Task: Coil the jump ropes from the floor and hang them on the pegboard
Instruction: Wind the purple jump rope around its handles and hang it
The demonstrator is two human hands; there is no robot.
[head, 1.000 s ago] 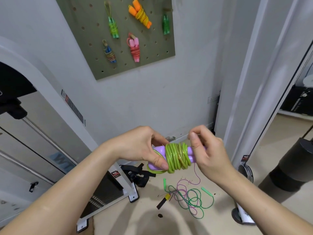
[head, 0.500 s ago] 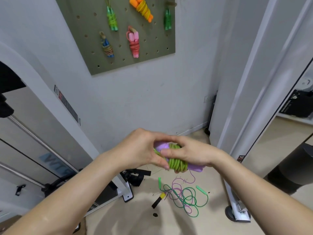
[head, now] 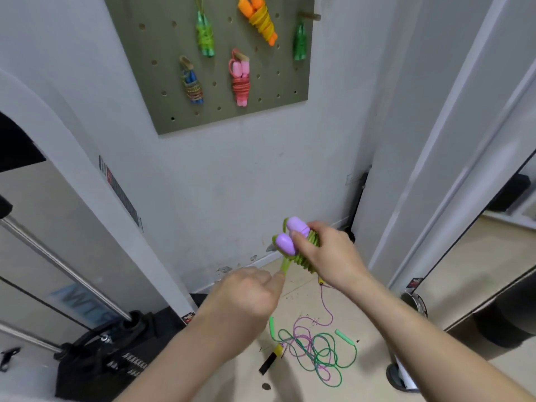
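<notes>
Jump rope (head: 301, 264): held above the floor, in front of the body, between both hands. Its green cord is wound in close turns around two purple handles (head: 285, 242) laid side by side, with the rounded handle ends pointing up and to the left.

Right hand (head: 330, 256): grips the wound section. The fingers curl over the coil and the thumb tip rests between the two handles.

Left hand (head: 246, 300): lower and to the left, seen from the back, fingers curled. Its fingertips pinch the end of a loose green loop (head: 285, 264) that runs out of the coil beneath the handles.

Floor (head: 304, 387): two uncoiled ropes lie tangled together beyond the hands. The green rope (head: 319, 361) has two light green handles lying apart, one at the left of the tangle (head: 271, 326) and one at the right (head: 345, 337). The thin purple rope (head: 326, 307) sends one strand up toward the right wrist. A yellow-and-black handle (head: 271, 359) lies at the left edge of the tangle. A black bag (head: 101, 369) sits at the lower left.

Pegboard (head: 261, 111): olive panel mounted on the white wall (head: 232, 184), above and behind the hands. Five wound ropes hang on it:
- light green bundle (head: 206, 39), upper left;
- orange-handled bundle (head: 261, 20) with yellow cord, tilted, top centre;
- dark green bundle (head: 300, 43), upper right;
- blue bundle (head: 192, 85), lower left;
- pink bundle (head: 240, 82), lower centre.
</notes>
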